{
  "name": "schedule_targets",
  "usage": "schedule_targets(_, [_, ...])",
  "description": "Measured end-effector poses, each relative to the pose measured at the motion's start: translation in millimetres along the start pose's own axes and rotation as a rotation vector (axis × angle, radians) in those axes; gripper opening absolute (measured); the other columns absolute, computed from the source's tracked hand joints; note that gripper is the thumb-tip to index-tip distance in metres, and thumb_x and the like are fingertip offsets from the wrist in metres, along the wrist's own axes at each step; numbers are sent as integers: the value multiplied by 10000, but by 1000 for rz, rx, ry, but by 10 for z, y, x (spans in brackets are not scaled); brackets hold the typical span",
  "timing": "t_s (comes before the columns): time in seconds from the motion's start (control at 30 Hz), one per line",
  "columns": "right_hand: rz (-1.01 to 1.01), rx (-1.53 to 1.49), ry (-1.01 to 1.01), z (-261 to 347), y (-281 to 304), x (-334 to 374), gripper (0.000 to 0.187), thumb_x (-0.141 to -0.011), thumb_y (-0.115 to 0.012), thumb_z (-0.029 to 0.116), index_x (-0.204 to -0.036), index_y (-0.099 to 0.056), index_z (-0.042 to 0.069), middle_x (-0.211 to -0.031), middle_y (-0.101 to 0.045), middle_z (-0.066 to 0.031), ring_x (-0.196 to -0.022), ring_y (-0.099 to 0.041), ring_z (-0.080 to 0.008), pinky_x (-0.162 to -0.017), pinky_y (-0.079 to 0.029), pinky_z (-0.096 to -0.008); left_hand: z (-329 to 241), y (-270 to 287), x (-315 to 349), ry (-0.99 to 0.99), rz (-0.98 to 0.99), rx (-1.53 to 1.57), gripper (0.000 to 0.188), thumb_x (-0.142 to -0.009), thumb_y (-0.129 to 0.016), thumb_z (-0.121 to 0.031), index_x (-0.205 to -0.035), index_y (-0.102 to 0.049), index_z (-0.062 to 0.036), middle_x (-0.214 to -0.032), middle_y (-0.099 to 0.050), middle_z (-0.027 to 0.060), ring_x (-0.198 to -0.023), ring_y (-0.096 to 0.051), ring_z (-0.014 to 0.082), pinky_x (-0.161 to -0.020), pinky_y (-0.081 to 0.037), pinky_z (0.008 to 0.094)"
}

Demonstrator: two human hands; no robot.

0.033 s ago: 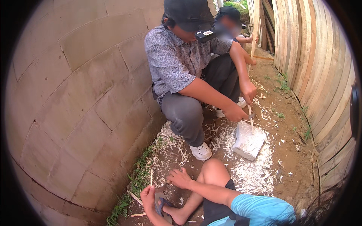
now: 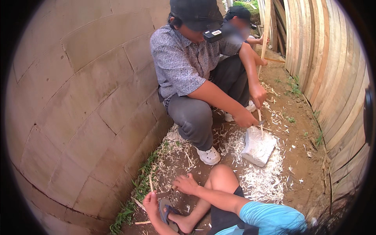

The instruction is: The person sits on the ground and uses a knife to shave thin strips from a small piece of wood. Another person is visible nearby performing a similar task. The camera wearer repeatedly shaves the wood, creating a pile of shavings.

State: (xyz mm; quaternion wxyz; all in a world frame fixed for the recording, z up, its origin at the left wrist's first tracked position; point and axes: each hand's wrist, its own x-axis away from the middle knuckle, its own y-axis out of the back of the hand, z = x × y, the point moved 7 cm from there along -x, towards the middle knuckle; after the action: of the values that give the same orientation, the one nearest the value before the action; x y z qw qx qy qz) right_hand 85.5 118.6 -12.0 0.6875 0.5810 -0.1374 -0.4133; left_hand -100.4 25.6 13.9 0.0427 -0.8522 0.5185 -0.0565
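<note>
At the lower left, my left hand (image 2: 149,201) is closed around a thin pale wooden stick (image 2: 151,182), which points upward. My right hand (image 2: 185,184) grips the short handle of a knife (image 2: 163,194). The knife's dark blade reaches left to the stick beside my left fingers; whether its edge touches the wood cannot be made out. Below the blade is my foot in a dark flip-flop (image 2: 168,213). Pale wood shavings (image 2: 172,154) lie on the soil beyond my hands.
A squatting co-worker (image 2: 196,78) holds a stick upright on a white block (image 2: 258,148), a blade against it. Another person (image 2: 237,23) sits behind. A block wall (image 2: 78,98) rises on the left; upright planks (image 2: 321,55) line the right. Shavings surround the block.
My left hand has shifted a little left with the stick, which leans slightly more left. The knife blade has swung up nearer the stick. The co-worker's hands barely differ.
</note>
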Motion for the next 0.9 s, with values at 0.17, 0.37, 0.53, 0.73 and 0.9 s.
schedule_targets(0.17, [72, -147, 39, 69, 345, -440, 309, -827, -647, 343, -977, -519, 105, -745, -628, -139, -742, -627, -350, -735, -457, -488, -343, 421, 118, 19, -204, 390, 282, -968, -470, -166, -1181, -552, 0, -656, -494, -28, -441, -367, 29, -353, -255, 176])
schedule_targets(0.37, [-205, -359, 105, -90, 504, -270, 411, -821, -607, 138, -1212, -483, 105, -890, -661, -166, -736, -637, -376, -623, -514, -436, -90, 219, 22, 106, -224, 438, 382, -949, -487, -87, -1314, -409, -6, -842, -610, 61, -461, -423, 34, -361, -299, 167])
schedule_targets(0.53, [-189, -406, 52, 283, 314, -226, 464, -888, -602, 220, -1329, -479, 150, -947, -655, -109, -760, -638, -311, -667, -493, -429, 3, 110, 51, 111, -189, 532, 265, -984, -437, -105, -1231, -443, -8, -845, -608, 87, -454, -416, 45, -346, -296, 165])
schedule_targets(0.73, [-94, -182, 230, 456, 82, -361, 420, -888, -573, 222, -1287, -502, 112, -873, -599, -96, -729, -600, -279, -675, -455, -375, 116, 197, -10, 104, -256, 626, 243, -989, -423, -104, -1207, -479, -14, -825, -584, 48, -452, -375, 32, -345, -268, 161])
schedule_targets(0.9, [-77, -367, 167, 417, -39, -402, 418, -855, -571, 157, -1267, -508, 125, -892, -600, -94, -718, -614, -323, -662, -498, -449, 162, 223, -65, 101, -234, 626, 285, -986, -420, -91, -1247, -471, 11, -798, -579, 39, -446, -375, 27, -347, -268, 167])
